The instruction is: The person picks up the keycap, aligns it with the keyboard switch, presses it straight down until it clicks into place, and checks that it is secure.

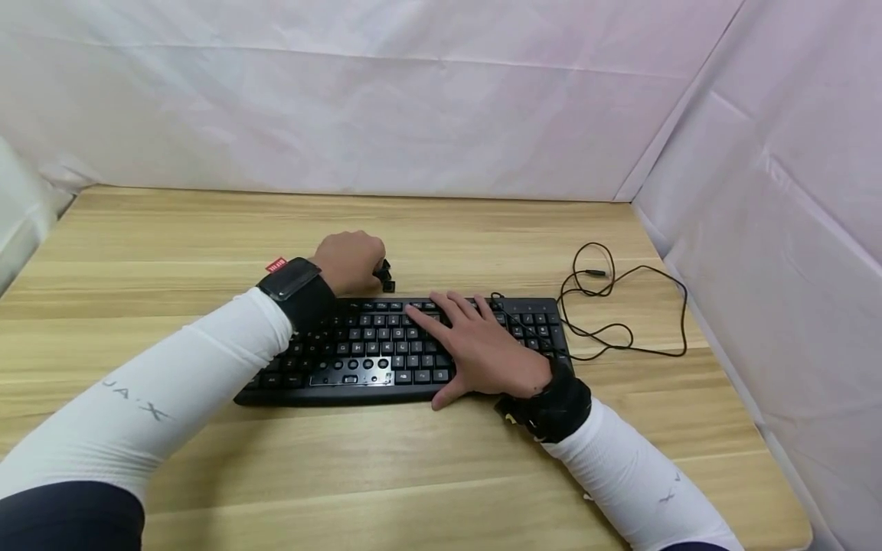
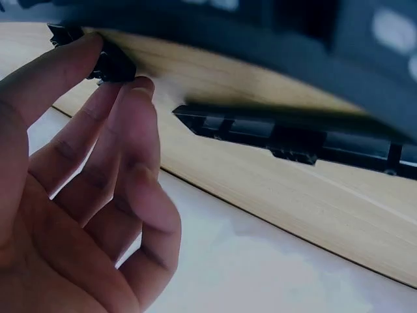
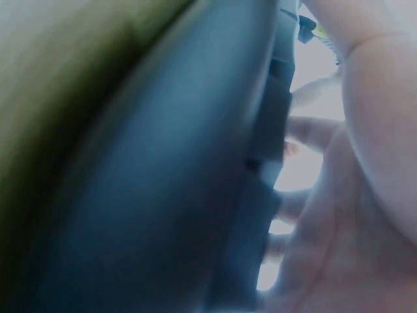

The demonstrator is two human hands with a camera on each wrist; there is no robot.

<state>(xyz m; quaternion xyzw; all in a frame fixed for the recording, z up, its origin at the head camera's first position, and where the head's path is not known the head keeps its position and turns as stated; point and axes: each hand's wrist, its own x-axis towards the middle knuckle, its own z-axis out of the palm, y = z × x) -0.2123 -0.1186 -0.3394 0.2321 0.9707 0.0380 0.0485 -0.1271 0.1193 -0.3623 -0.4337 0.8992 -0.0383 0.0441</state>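
A black keyboard [image 1: 372, 392] lies on the wooden table. In its lower left part several keycaps are off, and a shiny plate with round posts shows. Beyond its back edge my left hand [image 1: 350, 262] pinches a small black keycap [image 2: 115, 64] between thumb and fingertips; the left wrist view shows this from the palm side. A dark piece [image 1: 388, 286] shows beside the fingers in the head view. My right hand [image 1: 485, 350] rests spread on the keyboard's right half, its thumb at the front edge. In the right wrist view the keyboard's side is blurred.
A long black ribbed plastic piece [image 2: 293, 140] lies on the table near the left hand. The keyboard's thin black cable [image 1: 641, 348] lies in loose loops on the right, with a plug [image 1: 596, 273] among them. White cloth [image 1: 386, 115] hangs behind the table and along its right side.
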